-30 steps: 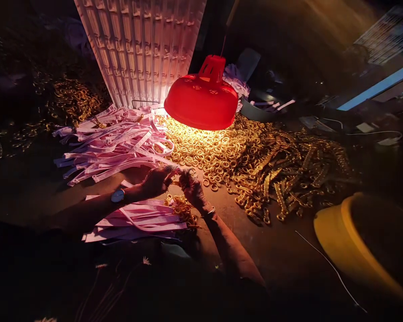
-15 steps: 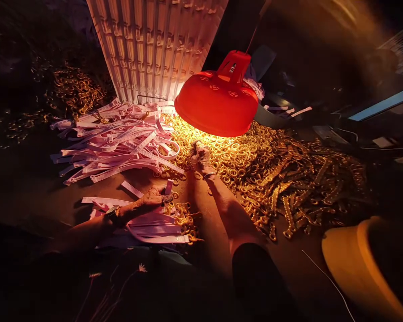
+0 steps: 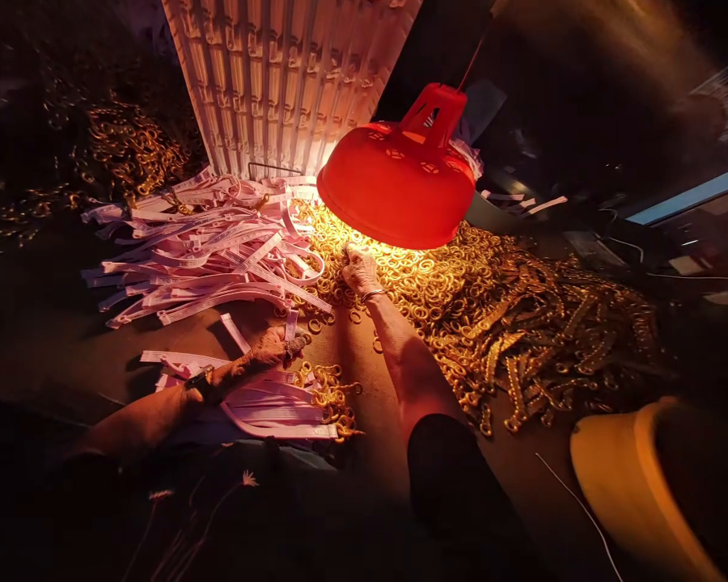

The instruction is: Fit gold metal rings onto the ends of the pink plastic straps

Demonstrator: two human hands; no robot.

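Observation:
My right hand [image 3: 359, 271] reaches forward under the red lamp shade [image 3: 400, 182] into the heap of gold rings [image 3: 425, 283]; its fingers curl on the rings, and what they hold is hidden. My left hand [image 3: 267, 352] rests low on the near stack of white straps [image 3: 267, 404], fingers closed round one strap [image 3: 289, 325] that sticks up. A small bunch of gold rings [image 3: 331, 396] lies at the stack's right end. A watch sits on my left wrist, a bangle on my right.
A loose pile of white straps [image 3: 200, 250] lies at left, before a ribbed white panel [image 3: 285, 81]. Gold chain pieces [image 3: 552, 339] spread to the right. A yellow tub [image 3: 649, 485] stands at the right front. More gold rings [image 3: 127, 149] lie at the dim far left.
My hands were together at the table's middle a second ago. The right hand has moved forward into the ring heap; the left has dropped back onto the near strap stack.

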